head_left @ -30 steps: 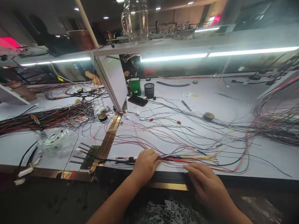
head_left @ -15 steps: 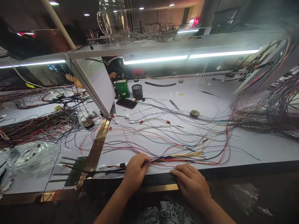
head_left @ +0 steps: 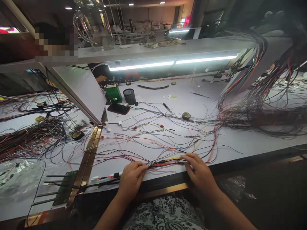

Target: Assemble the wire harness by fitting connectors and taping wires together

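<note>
My left hand (head_left: 132,179) is closed around a bundle of wires (head_left: 157,164) at the table's front edge. Yellow wires (head_left: 173,158) run from a dark wrapped section of that bundle into the fingers of my right hand (head_left: 200,174), which is closed on them; their ends are hidden there. Red and black wires lie just beneath the yellow ones. Left of my left hand, a white connector (head_left: 95,179) and a black-wrapped cable (head_left: 103,184) stick out. Loose thin wires with red connectors (head_left: 162,126) spread over the tabletop behind both hands.
A green metal fixture with rods (head_left: 64,188) stands at the left front. Farther back are a black mesh cup (head_left: 129,96), a green box (head_left: 114,93), a phone (head_left: 118,109) and a tape roll (head_left: 186,116). Tangled wires (head_left: 261,118) heap on the right. A white divider (head_left: 82,92) rises at left.
My right hand has risen from the table edge to the bundle and gathered the yellow wires, which were fanned out. My left hand keeps its hold. The view has shifted right.
</note>
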Action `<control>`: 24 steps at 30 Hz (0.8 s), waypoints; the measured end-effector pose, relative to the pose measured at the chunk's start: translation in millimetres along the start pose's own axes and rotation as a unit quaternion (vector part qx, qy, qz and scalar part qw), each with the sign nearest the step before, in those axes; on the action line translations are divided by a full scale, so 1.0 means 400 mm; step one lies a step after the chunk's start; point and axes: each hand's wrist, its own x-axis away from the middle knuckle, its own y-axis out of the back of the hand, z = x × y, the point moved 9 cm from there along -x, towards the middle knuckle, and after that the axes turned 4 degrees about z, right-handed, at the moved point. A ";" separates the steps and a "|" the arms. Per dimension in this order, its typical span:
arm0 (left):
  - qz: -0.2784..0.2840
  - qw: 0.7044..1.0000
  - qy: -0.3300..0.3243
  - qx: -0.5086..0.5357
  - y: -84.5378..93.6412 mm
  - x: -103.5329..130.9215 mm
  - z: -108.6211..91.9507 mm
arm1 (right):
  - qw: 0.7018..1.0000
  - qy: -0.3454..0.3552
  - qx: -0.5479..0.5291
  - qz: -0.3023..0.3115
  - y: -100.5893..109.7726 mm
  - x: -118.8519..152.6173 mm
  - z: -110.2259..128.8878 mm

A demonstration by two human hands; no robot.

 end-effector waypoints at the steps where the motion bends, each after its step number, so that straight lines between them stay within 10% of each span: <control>1: 0.001 1.000 0.001 0.003 0.002 -0.001 -0.003 | 0.999 -0.002 0.033 0.007 0.004 -0.004 -0.019; 14: -0.007 0.999 0.026 0.041 0.011 0.001 0.003 | 0.983 0.144 0.041 0.103 -0.101 -0.126 0.138; 24: 0.000 0.996 0.067 0.065 0.001 -0.006 0.025 | 0.950 0.176 -0.076 0.247 -0.061 -0.068 0.179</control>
